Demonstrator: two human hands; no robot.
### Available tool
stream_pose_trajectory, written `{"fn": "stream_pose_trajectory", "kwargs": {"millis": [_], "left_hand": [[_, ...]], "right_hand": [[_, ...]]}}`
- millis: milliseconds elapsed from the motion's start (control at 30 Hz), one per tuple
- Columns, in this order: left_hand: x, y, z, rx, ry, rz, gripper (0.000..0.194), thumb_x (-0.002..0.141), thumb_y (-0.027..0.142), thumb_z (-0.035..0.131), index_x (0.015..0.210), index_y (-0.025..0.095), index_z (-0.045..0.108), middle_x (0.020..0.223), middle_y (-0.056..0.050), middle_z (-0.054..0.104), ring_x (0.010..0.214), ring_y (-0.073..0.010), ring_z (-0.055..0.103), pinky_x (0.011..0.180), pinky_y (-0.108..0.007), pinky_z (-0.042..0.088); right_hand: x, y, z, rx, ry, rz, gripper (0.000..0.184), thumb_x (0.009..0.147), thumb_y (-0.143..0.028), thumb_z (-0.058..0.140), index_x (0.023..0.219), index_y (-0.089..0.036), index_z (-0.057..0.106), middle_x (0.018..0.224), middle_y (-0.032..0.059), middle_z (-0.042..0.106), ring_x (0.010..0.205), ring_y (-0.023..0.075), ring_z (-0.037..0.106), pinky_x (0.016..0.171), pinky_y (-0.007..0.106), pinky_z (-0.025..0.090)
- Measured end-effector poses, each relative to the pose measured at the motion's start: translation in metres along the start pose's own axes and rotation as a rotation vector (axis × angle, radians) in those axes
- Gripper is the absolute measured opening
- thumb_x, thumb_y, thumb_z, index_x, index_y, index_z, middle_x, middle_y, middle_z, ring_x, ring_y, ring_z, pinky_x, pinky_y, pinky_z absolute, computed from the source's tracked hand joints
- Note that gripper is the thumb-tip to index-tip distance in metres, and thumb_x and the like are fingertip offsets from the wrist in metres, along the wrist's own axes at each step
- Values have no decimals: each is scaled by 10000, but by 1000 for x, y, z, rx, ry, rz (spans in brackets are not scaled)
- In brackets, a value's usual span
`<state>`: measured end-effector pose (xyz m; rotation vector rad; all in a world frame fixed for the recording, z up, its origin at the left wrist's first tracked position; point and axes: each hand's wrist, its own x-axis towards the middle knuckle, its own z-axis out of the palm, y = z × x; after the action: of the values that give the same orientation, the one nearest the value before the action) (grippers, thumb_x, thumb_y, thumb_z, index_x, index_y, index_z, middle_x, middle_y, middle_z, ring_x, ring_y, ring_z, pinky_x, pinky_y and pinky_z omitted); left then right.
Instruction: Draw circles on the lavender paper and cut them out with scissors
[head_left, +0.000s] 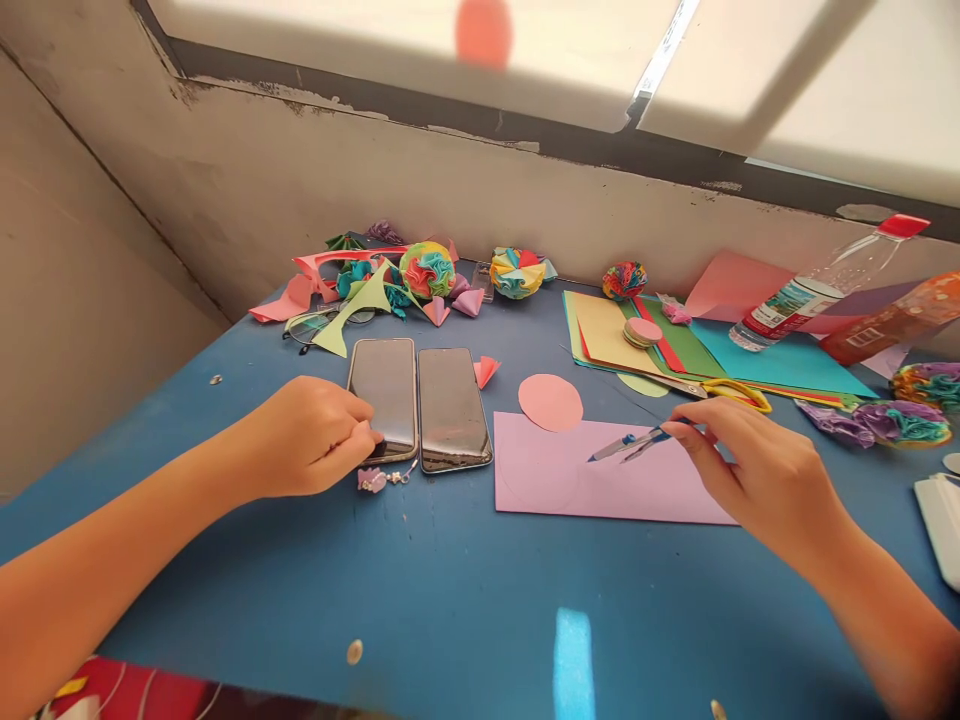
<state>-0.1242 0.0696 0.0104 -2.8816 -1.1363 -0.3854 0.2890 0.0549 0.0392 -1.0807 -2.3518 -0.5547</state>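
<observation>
My left hand (311,437) is curled, its fingertips pinching the near corner of the left of two dark phones (384,392) lying side by side with the other phone (452,407). A small charm (373,479) hangs by that corner. My right hand (750,465) pinches a blue drawing compass (630,443) over a lilac paper sheet (592,475). A pink paper circle (550,402) lies at the sheet's far edge.
On the blue table (420,590), coloured paper sheets (675,345) with yellow scissors (739,392) lie at right, beside a lying plastic bottle (817,290). Folded paper balls (427,268) and scraps sit along the back wall. Purple paper flowers (877,420) lie far right.
</observation>
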Motion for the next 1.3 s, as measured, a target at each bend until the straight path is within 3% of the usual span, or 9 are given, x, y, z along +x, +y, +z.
{"fn": "stream_pose_trajectory", "kwargs": {"millis": [200,400,733,800,900,1000,1067,1133,1300], "left_hand": [[3,5,-7,26,-24,14,400,867,125,329,484,147,217,461,10,264,434,-91,196,482,-290,206],[1,5,-4,-5,-35,-53,460,910,186,302,459,149,219,457,12,245,434,-89,174,483,-296,182],[1,4,-6,12,-26,-7,512,939,161,296,427,144,323,475,15,285,440,-83,225,483,-286,203],[3,4,-7,26,15,18,501,934,141,318,435,147,357,483,16,314,447,-75,257,483,-267,232],[4,7,-10,30,285,117,339,878,64,367,616,157,560,564,1,475,523,-81,395,510,-234,322],[2,24,-10,-85,525,195,337,819,25,334,926,162,622,705,-42,580,660,-131,511,556,-273,412],[2,46,-6,-143,451,242,338,805,55,319,938,161,611,699,-56,593,667,-162,529,553,-316,432],[6,74,1,-108,275,343,272,787,93,368,880,154,617,641,-55,594,608,-176,519,505,-331,400],[28,138,28,-101,315,441,199,790,170,474,669,154,631,556,-28,545,465,-134,395,419,-308,271]], "right_hand": [[2,3,1,106,16,-39,70,873,-113,571,900,-173,546,760,29,644,682,147,614,641,262,484],[2,7,-2,234,-74,-18,110,884,-93,528,946,-182,544,794,36,627,737,152,593,681,266,476],[-3,4,-4,253,-75,-23,182,864,-50,536,997,-174,534,809,38,631,760,154,607,703,264,485],[-4,3,-3,256,-77,-24,177,863,-54,538,998,-168,534,818,47,638,765,158,614,716,268,487],[-5,2,-5,232,-87,-27,154,867,-65,538,984,-164,539,807,51,650,749,161,619,711,269,477],[-2,1,-8,194,-113,-14,108,874,-89,544,953,-163,553,772,41,655,673,145,600,655,258,451],[1,1,-10,169,-127,-17,61,887,-117,537,912,-162,571,746,37,658,633,136,588,618,250,429],[4,1,-11,144,-129,-33,75,903,-144,523,866,-161,586,718,34,658,615,130,583,592,244,409],[10,0,-8,20,-95,-38,157,926,-209,514,802,-156,594,643,16,640,562,116,545,535,241,341]]}}
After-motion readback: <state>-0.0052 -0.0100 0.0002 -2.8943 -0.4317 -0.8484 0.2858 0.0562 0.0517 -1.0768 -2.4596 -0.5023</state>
